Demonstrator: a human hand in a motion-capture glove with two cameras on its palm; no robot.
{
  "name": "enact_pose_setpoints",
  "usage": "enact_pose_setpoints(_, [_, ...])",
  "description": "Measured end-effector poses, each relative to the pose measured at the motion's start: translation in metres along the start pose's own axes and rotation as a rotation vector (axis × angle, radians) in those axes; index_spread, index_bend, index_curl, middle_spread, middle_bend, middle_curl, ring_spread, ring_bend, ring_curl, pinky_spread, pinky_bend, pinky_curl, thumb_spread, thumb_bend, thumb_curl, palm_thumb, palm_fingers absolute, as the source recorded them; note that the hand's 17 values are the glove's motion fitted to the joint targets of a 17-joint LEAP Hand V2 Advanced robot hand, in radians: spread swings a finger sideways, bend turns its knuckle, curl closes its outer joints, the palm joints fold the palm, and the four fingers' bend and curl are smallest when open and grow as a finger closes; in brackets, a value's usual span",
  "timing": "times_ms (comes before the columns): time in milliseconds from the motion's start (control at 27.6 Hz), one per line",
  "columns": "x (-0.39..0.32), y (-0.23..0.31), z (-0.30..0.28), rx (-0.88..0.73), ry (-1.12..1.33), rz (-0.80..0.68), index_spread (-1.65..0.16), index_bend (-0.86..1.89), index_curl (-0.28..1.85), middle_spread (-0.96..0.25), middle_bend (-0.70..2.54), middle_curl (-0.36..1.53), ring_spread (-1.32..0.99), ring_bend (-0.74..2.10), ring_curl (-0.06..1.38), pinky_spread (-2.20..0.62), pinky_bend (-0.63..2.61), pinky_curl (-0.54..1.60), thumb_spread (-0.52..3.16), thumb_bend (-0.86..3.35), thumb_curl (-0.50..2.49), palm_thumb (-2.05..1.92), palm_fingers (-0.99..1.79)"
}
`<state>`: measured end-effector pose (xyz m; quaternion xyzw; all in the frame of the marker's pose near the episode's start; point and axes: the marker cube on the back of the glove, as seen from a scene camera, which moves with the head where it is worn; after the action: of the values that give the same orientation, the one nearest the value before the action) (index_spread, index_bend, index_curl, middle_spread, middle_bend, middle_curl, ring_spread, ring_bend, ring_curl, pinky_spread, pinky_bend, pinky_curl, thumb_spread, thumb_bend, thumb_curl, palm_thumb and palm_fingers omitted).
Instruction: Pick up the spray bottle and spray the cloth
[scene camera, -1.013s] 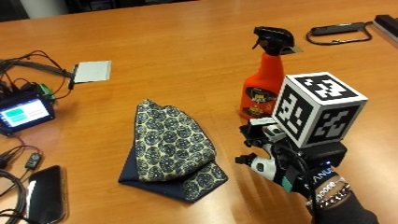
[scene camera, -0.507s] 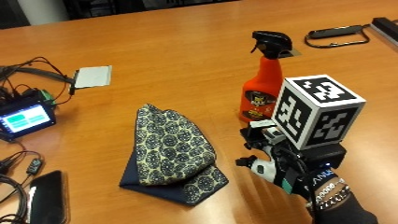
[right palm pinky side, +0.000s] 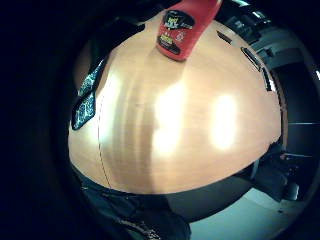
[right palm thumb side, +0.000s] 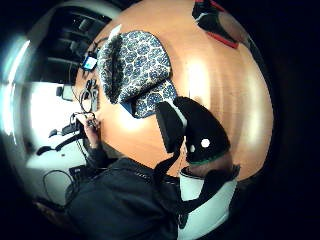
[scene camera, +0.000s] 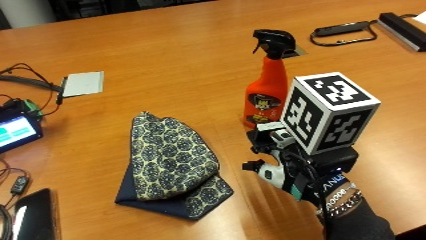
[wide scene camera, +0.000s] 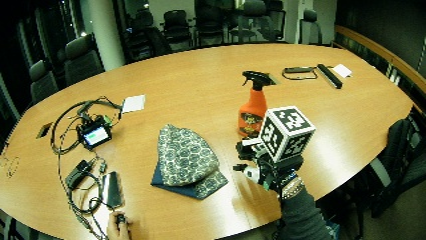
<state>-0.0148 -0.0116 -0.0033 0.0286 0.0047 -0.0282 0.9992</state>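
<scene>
An orange spray bottle (scene camera: 266, 95) with a black trigger head stands upright on the wooden table (scene camera: 166, 45). My gloved right hand (scene camera: 299, 170) hovers just in front of its base, a short gap away, and holds nothing. The thumb (right palm thumb side: 197, 132) shows relaxed in the thumb side palm view. A folded patterned cloth (scene camera: 172, 160) with a dark blue lining lies on the table beside my hand. The little finger side palm view shows the bottle (right palm pinky side: 182, 27) ahead of the palm and a cloth edge (right palm pinky side: 85, 100) to one side. In the wide outside view, bottle (wide scene camera: 252, 111), cloth (wide scene camera: 186, 157) and hand (wide scene camera: 269, 170) sit close together.
A small lit screen device (scene camera: 13, 132) with cables, a white card (scene camera: 83, 83) and a black phone (scene camera: 33, 215) lie beyond the cloth. A black strap (scene camera: 343, 31) and a dark bar (scene camera: 399, 22) lie behind the bottle. The table edge runs near my wrist.
The outside camera has shifted slightly. My hand keeps its place close in front of the bottle; bottle and cloth lie as before.
</scene>
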Motion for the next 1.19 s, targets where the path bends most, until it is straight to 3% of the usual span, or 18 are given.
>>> enact_pose_setpoints(362, [0.008,-0.011,0.002,0.086,-0.063,-0.022,-0.4,0.21,0.32,-0.05,0.17,0.27,-0.05,0.26,0.24,0.24,0.23,0.25,1.22,0.12,0.19,0.52,0.6])
enact_pose_setpoints(796, [0.038,-0.053,0.008,0.2,-0.055,0.125,-0.37,0.16,0.33,-0.08,0.18,0.29,-0.08,0.36,0.31,0.17,0.25,0.3,1.26,0.11,0.23,0.6,0.81])
enact_pose_setpoints(1194, [0.049,-0.109,-0.021,0.518,-0.104,0.303,-0.31,0.15,0.32,-0.09,0.21,0.33,-0.1,0.39,0.34,0.11,0.23,0.32,1.27,0.07,0.26,0.63,0.91])
